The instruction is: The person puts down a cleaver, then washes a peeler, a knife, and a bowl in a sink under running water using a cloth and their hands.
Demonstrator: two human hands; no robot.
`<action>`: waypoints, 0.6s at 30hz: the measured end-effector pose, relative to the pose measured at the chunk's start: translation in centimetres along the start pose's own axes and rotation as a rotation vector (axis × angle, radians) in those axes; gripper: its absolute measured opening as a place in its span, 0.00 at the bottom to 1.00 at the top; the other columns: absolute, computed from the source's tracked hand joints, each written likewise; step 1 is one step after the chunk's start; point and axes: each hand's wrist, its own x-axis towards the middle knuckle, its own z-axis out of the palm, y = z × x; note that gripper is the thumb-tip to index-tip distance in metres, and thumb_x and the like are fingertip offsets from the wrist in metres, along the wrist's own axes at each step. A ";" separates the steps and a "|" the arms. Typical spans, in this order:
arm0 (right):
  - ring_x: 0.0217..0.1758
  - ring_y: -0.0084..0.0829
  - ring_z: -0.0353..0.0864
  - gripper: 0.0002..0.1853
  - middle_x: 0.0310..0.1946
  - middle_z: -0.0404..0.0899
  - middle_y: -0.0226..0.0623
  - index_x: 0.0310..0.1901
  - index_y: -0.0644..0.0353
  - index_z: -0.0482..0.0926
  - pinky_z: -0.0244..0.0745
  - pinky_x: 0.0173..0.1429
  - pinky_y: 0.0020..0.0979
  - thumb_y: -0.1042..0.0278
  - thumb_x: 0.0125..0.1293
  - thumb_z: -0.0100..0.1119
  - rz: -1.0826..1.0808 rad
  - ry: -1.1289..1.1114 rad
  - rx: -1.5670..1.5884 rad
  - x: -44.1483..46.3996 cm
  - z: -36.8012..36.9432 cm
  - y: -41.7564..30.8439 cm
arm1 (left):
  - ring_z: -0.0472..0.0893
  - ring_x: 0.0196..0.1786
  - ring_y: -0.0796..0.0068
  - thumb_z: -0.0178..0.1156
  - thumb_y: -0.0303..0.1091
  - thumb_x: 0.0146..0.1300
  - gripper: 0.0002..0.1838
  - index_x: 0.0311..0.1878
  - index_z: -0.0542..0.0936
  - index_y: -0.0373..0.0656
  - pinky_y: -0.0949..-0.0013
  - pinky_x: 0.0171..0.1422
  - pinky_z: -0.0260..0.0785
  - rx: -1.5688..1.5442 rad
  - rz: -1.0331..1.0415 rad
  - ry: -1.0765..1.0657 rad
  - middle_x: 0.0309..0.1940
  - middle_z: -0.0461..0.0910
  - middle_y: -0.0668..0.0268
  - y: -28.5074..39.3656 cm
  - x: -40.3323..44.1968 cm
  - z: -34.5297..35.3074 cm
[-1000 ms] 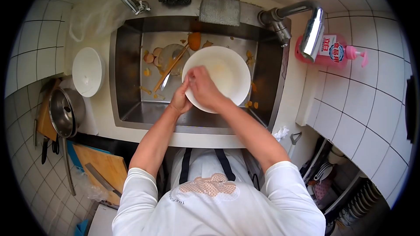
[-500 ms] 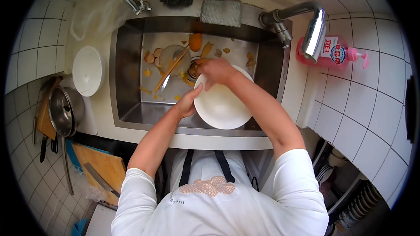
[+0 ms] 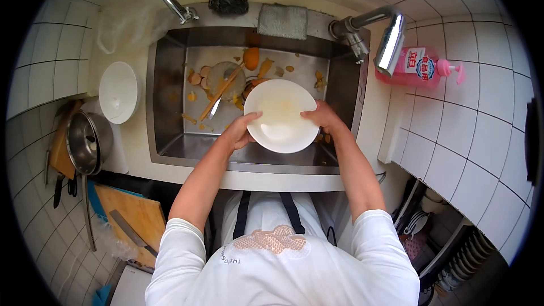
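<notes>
Over the sink (image 3: 195, 156), a white bowl (image 3: 281, 116) is held between my two hands. My left hand (image 3: 242, 130) grips its left rim, thumb on the inner side. On the opposite rim, my right hand (image 3: 324, 117) holds it the same way. A yellowish tint shows on the bowl's inside. Beyond it in the sink lie chopsticks (image 3: 222, 94), a clear round bowl or lid (image 3: 218, 73), an orange piece of peel or fruit (image 3: 251, 58), some eggshells (image 3: 195, 77) and scattered scraps. The bowl partly hides the drain area.
A chrome faucet (image 3: 391, 45) reaches over the sink's right side, near a pink soap bottle (image 3: 416, 68). Another white bowl (image 3: 119, 92) and a metal pan (image 3: 85, 141) stand left. Steel wool (image 3: 228, 2) and a grey cloth (image 3: 282, 21) lie along the back ledge.
My right hand has drawn back from the drain area and taken the bowl's right rim. The bowl has shifted slightly up and left, with my left hand still on it.
</notes>
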 end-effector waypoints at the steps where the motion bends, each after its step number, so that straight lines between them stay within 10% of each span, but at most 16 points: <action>1: 0.36 0.30 0.80 0.21 0.35 0.80 0.39 0.45 0.65 0.76 0.75 0.42 0.31 0.71 0.47 0.62 -0.019 0.075 -0.029 -0.5 0.3 -0.6 | 0.72 0.56 0.64 0.51 0.44 0.62 0.28 0.60 0.62 0.36 0.63 0.60 0.65 0.001 0.006 0.001 0.56 0.69 0.56 0.0 0.3 -0.3; 9: 0.42 0.44 0.79 0.19 0.38 0.79 0.48 0.45 0.59 0.76 0.74 0.47 0.39 0.69 0.48 0.60 -0.175 0.496 -0.554 -3.9 -0.6 -4.4 | 0.77 0.47 0.62 0.52 0.25 0.57 0.21 0.55 0.67 0.32 0.63 0.52 0.71 0.044 0.166 0.232 0.48 0.74 0.54 -2.6 6.4 -0.1; 14: 0.43 0.43 0.79 0.18 0.38 0.79 0.50 0.45 0.59 0.76 0.73 0.48 0.35 0.67 0.49 0.61 -0.346 0.513 -0.308 2.4 -1.7 -0.3 | 0.77 0.44 0.68 0.53 0.25 0.56 0.19 0.53 0.69 0.36 0.66 0.46 0.71 0.204 0.310 0.322 0.44 0.76 0.58 1.2 4.8 1.7; 15: 0.38 0.26 0.78 0.18 0.38 0.80 0.37 0.47 0.65 0.74 0.73 0.43 0.30 0.75 0.52 0.60 -0.297 0.429 -0.253 2.8 -1.0 -0.4 | 0.77 0.45 0.67 0.53 0.25 0.56 0.20 0.53 0.69 0.37 0.65 0.47 0.71 0.285 0.381 0.298 0.44 0.76 0.59 1.6 3.9 1.6; 18: 0.43 0.33 0.79 0.20 0.41 0.79 0.42 0.49 0.64 0.73 0.73 0.47 0.30 0.74 0.51 0.59 -0.162 0.282 0.067 2.0 0.9 -0.3 | 0.74 0.49 0.70 0.54 0.27 0.55 0.23 0.56 0.67 0.37 0.68 0.51 0.68 0.314 0.399 0.245 0.48 0.74 0.60 2.1 1.5 1.9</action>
